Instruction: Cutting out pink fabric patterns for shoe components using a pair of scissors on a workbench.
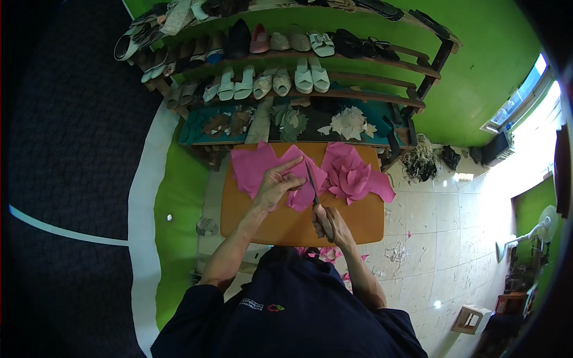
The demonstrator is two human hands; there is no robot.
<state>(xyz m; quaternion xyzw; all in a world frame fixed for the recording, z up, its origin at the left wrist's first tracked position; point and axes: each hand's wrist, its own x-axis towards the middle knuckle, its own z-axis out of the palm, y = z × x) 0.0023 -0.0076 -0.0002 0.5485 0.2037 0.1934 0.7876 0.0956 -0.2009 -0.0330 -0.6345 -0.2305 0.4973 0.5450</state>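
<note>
Pink sheet sits over the far half of the orange table, the left hand's fingers holding its left side (their grip underneath is hidden) and the right hand's fingers clamped around the handles of the scissors, blades lying along the sheet. For a clean edge, I judge it best to keep the sheet taut, turn it into the blades, and hold forefinger and thumb clear of the cutting line, away from the pink petal pile.
</note>
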